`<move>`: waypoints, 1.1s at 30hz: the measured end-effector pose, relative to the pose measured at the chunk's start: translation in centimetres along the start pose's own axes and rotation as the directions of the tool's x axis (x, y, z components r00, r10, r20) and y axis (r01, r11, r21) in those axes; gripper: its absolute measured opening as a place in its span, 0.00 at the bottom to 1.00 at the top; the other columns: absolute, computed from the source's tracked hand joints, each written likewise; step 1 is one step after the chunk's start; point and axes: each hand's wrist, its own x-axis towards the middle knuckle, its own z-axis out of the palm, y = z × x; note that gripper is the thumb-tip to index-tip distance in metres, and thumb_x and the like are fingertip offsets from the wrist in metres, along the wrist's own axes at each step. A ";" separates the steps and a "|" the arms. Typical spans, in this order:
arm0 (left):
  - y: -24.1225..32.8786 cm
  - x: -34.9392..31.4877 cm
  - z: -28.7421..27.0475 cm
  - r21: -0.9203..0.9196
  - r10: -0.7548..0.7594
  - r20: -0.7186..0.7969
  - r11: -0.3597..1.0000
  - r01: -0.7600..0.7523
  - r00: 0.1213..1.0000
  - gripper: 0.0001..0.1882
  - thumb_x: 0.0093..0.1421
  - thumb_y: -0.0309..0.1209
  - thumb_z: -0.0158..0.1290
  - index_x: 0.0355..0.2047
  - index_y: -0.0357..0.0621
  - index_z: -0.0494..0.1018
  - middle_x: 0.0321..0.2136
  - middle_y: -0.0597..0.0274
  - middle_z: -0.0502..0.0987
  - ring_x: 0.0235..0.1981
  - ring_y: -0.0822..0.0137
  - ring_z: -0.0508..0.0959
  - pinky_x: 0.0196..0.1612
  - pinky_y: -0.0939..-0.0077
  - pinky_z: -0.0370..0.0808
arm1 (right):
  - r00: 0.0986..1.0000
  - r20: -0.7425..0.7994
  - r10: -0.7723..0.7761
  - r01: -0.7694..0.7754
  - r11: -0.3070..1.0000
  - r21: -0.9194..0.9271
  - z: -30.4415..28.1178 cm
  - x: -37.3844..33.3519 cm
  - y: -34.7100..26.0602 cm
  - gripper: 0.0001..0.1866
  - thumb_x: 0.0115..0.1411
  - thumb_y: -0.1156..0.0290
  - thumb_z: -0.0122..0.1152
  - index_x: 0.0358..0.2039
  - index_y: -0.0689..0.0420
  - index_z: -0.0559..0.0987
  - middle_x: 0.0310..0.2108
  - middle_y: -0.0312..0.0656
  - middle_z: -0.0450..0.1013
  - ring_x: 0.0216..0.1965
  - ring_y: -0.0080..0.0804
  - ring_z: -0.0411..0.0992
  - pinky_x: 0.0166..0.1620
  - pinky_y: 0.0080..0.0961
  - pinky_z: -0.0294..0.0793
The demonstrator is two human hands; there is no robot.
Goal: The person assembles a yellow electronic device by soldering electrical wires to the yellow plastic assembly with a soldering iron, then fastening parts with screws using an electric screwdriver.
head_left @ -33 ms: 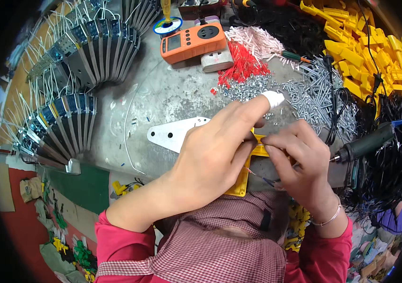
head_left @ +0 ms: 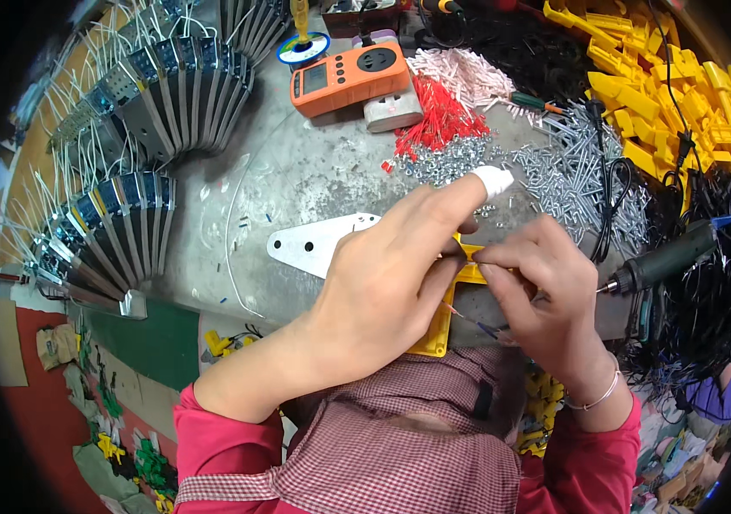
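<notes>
Between my hands, near the table's front edge, lies a yellow plastic housing [head_left: 440, 332], partly covered by my fingers. My left hand [head_left: 391, 274], with white tape round one fingertip, is closed on the housing from the left. Thumb and forefinger of my right hand [head_left: 545, 278] pinch something small at the housing's upper part; the fingertips hide what it is. A thin wire [head_left: 458, 313] with a bared end runs out below the fingers toward my right palm. Left of my left hand, a white tapered plate [head_left: 301, 244] with dark holes lies flat, partly covered by that hand.
Screws [head_left: 571, 171], nuts [head_left: 451, 158], red leaded parts [head_left: 438, 120] and yellow housings [head_left: 665, 103] lie in heaps beyond and to the right. An orange meter [head_left: 348, 79] stands at the back. An electric screwdriver [head_left: 665, 265] lies right; wired panel stacks [head_left: 117, 223] fill the left.
Almost nothing differs. Both hands stay at the yellow housing, and the whole view has shifted very slightly.
</notes>
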 end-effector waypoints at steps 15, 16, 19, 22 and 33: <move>-0.4 -1.2 -0.6 -0.095 -0.062 0.046 0.993 0.066 0.997 0.38 0.49 0.12 0.55 0.62 0.40 0.58 0.28 0.60 0.76 0.30 0.72 0.78 0.35 0.78 0.73 | 0.954 0.158 0.255 -0.288 0.927 0.239 -1.3 0.0 -1.4 0.06 0.49 0.80 0.65 0.28 0.61 0.77 0.27 0.38 0.71 0.24 0.22 0.68 0.27 0.18 0.67; -0.5 -1.1 -0.6 -0.098 -0.063 0.044 0.993 0.067 0.997 0.38 0.49 0.12 0.55 0.62 0.40 0.58 0.28 0.60 0.76 0.30 0.72 0.78 0.35 0.78 0.73 | 0.953 0.161 0.256 -0.289 0.927 0.237 -1.4 -0.5 -1.6 0.06 0.49 0.80 0.65 0.28 0.61 0.77 0.27 0.38 0.71 0.24 0.22 0.68 0.27 0.18 0.67; -0.6 -1.0 -0.5 -0.118 -0.066 0.061 0.990 0.073 0.996 0.38 0.49 0.13 0.55 0.62 0.39 0.59 0.27 0.60 0.76 0.29 0.72 0.77 0.36 0.78 0.74 | 0.988 0.143 0.055 -0.083 0.977 0.197 -1.5 -2.0 -1.7 0.08 0.48 0.81 0.66 0.30 0.59 0.77 0.29 0.39 0.74 0.30 0.26 0.73 0.32 0.19 0.71; -0.7 -1.0 -0.4 -0.115 -0.026 0.055 0.993 0.032 0.998 0.37 0.49 0.13 0.55 0.61 0.40 0.60 0.27 0.60 0.77 0.30 0.73 0.77 0.36 0.77 0.74 | 0.944 -0.100 0.314 -0.254 0.887 0.386 0.3 -3.5 -1.6 0.07 0.51 0.81 0.64 0.32 0.62 0.77 0.29 0.39 0.74 0.29 0.23 0.72 0.33 0.17 0.71; -0.4 -0.7 -0.7 -0.113 -0.060 0.080 0.991 0.068 0.995 0.37 0.49 0.15 0.57 0.61 0.40 0.62 0.28 0.61 0.78 0.30 0.73 0.78 0.37 0.78 0.75 | 0.809 0.192 0.556 -0.526 0.537 0.660 1.1 -2.0 -2.2 0.07 0.57 0.80 0.63 0.36 0.67 0.78 0.31 0.35 0.76 0.30 0.13 0.71 0.33 0.11 0.71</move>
